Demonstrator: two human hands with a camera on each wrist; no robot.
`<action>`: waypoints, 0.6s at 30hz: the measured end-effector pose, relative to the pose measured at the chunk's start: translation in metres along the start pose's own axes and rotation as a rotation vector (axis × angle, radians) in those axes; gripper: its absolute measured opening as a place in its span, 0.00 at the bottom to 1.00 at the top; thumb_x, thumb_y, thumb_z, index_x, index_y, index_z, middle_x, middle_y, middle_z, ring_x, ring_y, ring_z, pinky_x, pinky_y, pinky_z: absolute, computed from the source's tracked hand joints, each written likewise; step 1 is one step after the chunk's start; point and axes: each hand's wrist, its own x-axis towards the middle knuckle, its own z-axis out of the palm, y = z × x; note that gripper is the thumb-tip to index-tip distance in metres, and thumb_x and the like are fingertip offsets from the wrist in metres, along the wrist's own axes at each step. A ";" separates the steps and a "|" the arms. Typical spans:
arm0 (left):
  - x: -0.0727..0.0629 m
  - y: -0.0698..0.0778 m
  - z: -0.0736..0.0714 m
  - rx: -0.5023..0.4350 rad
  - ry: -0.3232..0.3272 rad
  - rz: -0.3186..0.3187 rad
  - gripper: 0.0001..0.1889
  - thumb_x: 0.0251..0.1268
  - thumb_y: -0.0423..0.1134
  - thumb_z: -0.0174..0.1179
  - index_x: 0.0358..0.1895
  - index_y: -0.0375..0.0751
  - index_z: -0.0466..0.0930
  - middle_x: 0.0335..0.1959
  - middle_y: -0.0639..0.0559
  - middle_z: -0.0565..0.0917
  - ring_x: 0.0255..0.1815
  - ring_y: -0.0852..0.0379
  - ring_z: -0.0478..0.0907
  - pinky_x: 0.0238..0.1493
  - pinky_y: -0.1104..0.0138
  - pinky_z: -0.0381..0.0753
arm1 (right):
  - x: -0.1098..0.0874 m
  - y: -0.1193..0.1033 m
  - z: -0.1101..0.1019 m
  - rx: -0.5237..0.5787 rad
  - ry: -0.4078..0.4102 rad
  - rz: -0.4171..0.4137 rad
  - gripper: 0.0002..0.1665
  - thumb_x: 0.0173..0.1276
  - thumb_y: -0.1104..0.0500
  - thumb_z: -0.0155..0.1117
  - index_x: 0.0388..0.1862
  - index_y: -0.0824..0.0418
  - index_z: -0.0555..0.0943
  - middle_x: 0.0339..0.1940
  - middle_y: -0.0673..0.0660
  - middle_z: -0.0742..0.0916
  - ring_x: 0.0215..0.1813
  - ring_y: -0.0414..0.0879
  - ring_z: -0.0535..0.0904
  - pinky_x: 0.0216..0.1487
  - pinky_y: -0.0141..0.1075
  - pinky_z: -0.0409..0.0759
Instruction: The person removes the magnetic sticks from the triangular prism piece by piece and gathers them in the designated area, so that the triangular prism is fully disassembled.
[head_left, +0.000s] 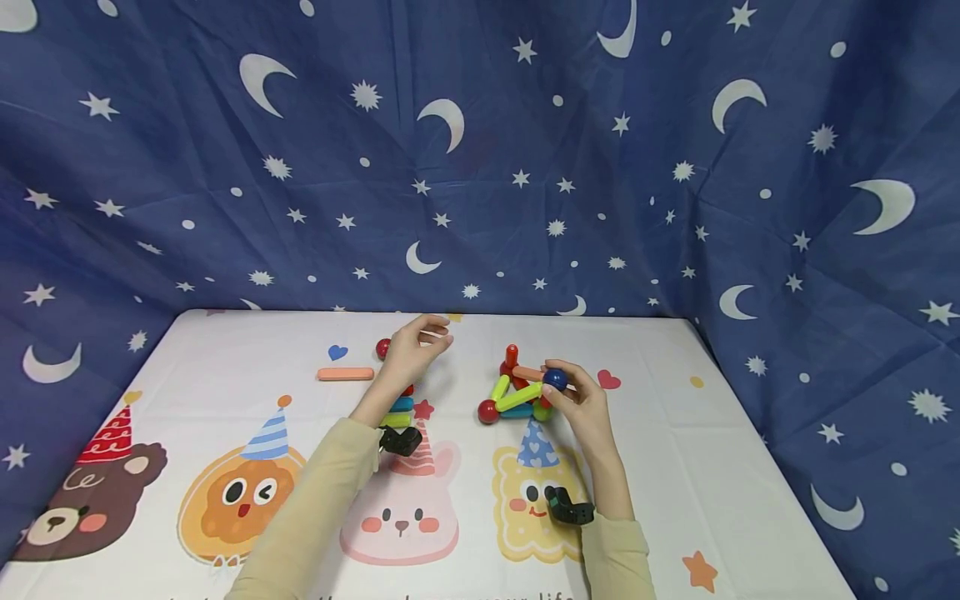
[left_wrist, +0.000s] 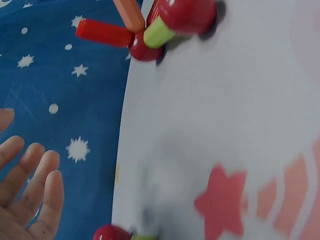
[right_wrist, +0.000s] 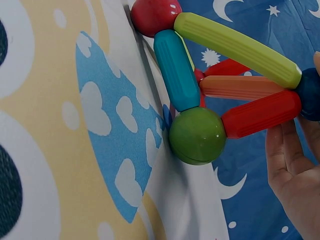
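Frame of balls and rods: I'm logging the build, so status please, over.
Right hand pinching blue ball. Left hand empty. Frame: lime, orange, red rods at that ball. Left arm partly hides other rods from head view.

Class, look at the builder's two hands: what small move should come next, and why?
Perhaps the left hand should pinch the nearest red ball. That hand holds nothing, and the red stick rising from the frame has a bare end, while the right hand grips the frame's blue ball.
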 end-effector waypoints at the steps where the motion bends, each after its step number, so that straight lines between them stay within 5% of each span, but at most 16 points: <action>1: 0.000 0.001 0.004 -0.015 -0.020 -0.004 0.17 0.63 0.39 0.63 0.55 0.41 0.78 0.49 0.42 0.83 0.48 0.45 0.82 0.49 0.58 0.82 | 0.000 0.000 0.000 0.002 -0.001 0.000 0.22 0.65 0.66 0.63 0.59 0.66 0.76 0.59 0.65 0.81 0.50 0.39 0.76 0.52 0.21 0.75; 18: 0.003 0.004 0.060 -0.137 -0.207 -0.066 0.22 0.64 0.39 0.61 0.61 0.40 0.74 0.58 0.42 0.80 0.55 0.45 0.80 0.55 0.56 0.80 | 0.000 -0.001 0.000 0.000 -0.001 0.020 0.23 0.65 0.65 0.63 0.60 0.66 0.76 0.59 0.64 0.81 0.52 0.40 0.75 0.52 0.21 0.75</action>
